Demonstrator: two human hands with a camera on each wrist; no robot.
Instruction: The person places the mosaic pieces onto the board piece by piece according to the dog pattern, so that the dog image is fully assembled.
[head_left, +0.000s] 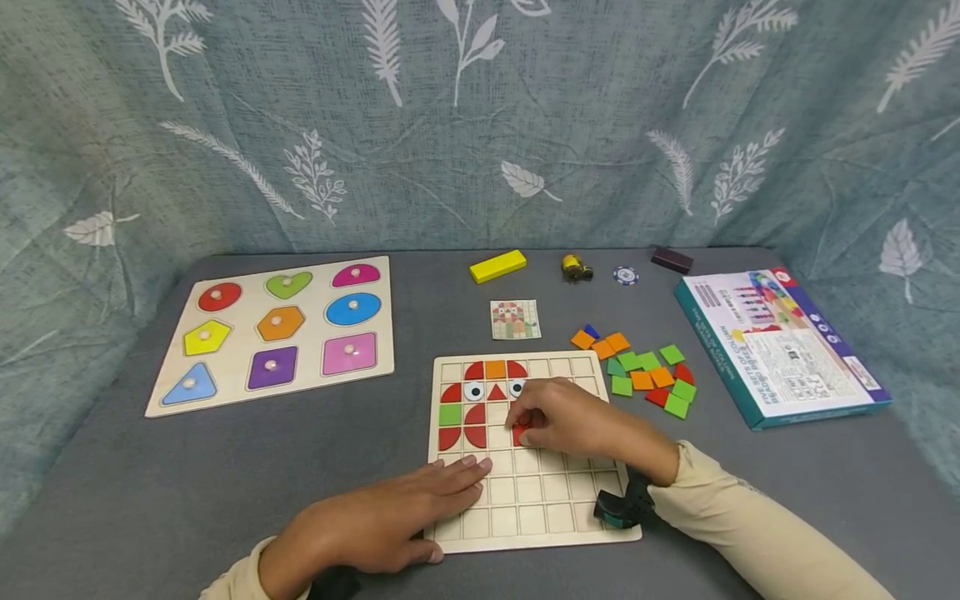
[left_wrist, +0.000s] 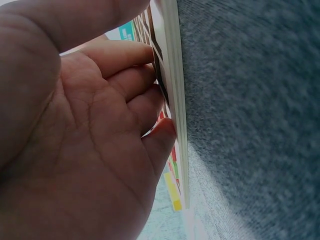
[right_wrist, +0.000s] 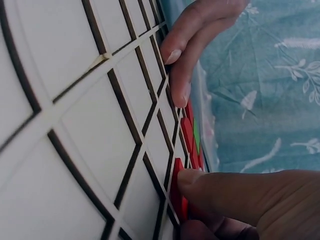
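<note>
One small red tile point(head_left: 519, 433) sits pinched in our right hand point(head_left: 564, 418) over the grid board point(head_left: 525, 508); we judge it light, stiff, best gripped by its edges. Our left hand point(head_left: 390, 518) lies flat, fingers point(left_wrist: 131, 56) straight, steadying the board.

Counts, tabletop point(head_left: 315, 467):
2 hands: left point(head_left: 390, 521), right point(head_left: 566, 421), right one holding 1 red tile point(head_left: 519, 433). 2 boards: 1 grid board point(head_left: 525, 508), 1 shape board point(head_left: 279, 332) with 9 knobbed shapes. Grid board is 7 cells wide; about 11 tiles seated, 2 of them eyes point(head_left: 473, 390). Loose tile pile point(head_left: 643, 373): roughly 13, orange, green, red, 1 blue. 1 pattern card point(head_left: 515, 319), 1 box point(head_left: 780, 346), 1 yellow block point(head_left: 498, 266), 1 chip point(head_left: 626, 275), 1 dark block point(head_left: 672, 259), 1 small yellow toy point(head_left: 575, 267).
</note>
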